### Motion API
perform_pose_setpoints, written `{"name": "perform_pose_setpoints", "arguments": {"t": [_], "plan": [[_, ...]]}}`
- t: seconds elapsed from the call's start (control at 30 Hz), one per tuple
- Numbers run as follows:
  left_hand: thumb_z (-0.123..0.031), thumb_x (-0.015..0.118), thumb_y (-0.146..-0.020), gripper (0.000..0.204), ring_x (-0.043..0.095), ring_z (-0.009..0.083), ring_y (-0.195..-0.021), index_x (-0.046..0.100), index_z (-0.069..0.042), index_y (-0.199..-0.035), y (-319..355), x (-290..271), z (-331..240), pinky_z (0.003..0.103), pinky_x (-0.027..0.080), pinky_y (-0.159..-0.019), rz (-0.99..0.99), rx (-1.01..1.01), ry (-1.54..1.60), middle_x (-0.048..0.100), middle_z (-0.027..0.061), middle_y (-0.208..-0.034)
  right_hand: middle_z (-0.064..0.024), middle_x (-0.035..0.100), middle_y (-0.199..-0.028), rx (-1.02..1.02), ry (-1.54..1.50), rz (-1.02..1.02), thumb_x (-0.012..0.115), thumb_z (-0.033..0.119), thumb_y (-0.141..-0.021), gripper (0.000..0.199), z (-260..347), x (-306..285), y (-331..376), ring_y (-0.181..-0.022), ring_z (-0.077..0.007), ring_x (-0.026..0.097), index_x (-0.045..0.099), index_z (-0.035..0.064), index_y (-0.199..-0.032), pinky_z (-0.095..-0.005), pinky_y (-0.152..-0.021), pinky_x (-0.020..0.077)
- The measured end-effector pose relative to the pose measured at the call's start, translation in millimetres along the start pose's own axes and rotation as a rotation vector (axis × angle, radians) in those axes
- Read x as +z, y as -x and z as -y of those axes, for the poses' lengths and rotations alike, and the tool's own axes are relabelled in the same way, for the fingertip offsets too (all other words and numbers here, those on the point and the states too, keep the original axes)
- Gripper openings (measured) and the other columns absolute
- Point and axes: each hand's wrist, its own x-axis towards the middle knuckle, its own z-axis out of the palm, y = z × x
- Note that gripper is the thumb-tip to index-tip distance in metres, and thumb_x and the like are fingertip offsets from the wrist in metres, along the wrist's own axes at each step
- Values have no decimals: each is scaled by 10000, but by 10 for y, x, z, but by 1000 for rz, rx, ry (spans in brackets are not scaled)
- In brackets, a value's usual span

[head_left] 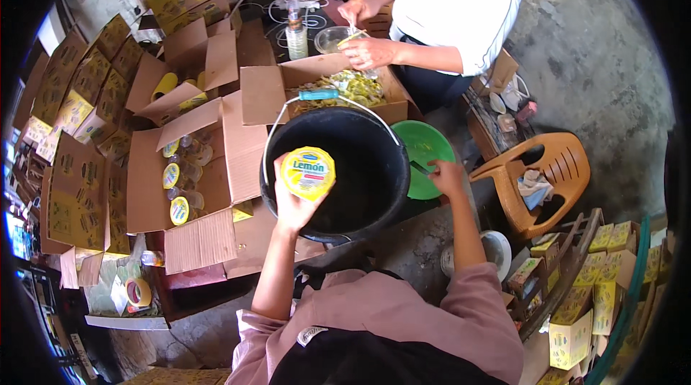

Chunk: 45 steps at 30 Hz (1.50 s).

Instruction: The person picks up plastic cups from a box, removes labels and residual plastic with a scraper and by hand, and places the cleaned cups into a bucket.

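At centre frame the left hand (pixel 291 201) clamps a small round yellow-lidded plastic jar (pixel 308 172) over the large black plastic bucket (pixel 374 190). The right hand (pixel 448 176) grips a thin dark tool by the green plastic basin (pixel 423 146). The jar looks light, stiff and smooth-sided; gripping around its body suits.

dusty pink rolled-up sleeves (pixel 461 306)

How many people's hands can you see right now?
4: the wearer's left hand holds a yellow tub over the black bucket; the right hand reaches the green bowl; a co-worker's two hands work above a carton.
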Motion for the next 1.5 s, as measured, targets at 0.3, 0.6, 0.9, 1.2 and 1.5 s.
{"name": "perform_pose_setpoints", "arguments": {"t": [0.3,0.6,0.9,1.2,1.5], "plan": [[-14,775,-529,704,536,180,-891,322,-55,-1066,-12,-27,-63,291,459,-797,57,55,-10,504,95,-959,-95,632,-736,46,293,-100,616,93,-643,390,-40,393,242,-767,-251,584,590,137,-1030,-453,-888,278],[-58,787,-539,696,567,189,-883,345,-39,-1076,-34,-47,-88,299,462,-787,45,75,-26,556,107,-953,-82,635,-718,173,59,-133,634,135,-675,303,84,335,332,-720,-255,597,610,100,-975,-438,-862,313],[-100,808,-539,686,590,191,-861,371,-27,-1063,-34,-27,-83,298,469,-776,20,61,-17,590,115,-929,-122,623,-674,114,-91,-324,706,85,-610,326,66,397,382,-630,-222,605,624,28,-921,-338,-578,469],[-117,822,-511,657,587,195,-862,446,-8,-1038,-35,-47,-39,305,464,-783,22,26,-14,586,114,-928,-86,625,-696,76,82,-344,664,107,-677,291,180,377,472,-656,-222,593,621,72,-962,-377,-708,450],[-45,795,-529,645,561,155,-888,448,-4,-1071,-36,-36,9,282,441,-816,49,13,-104,581,99,-964,-72,596,-673,53,-556,-701,650,78,-710,265,621,-87,550,-625,-121,557,605,33,-968,-250,-632,432]]}}
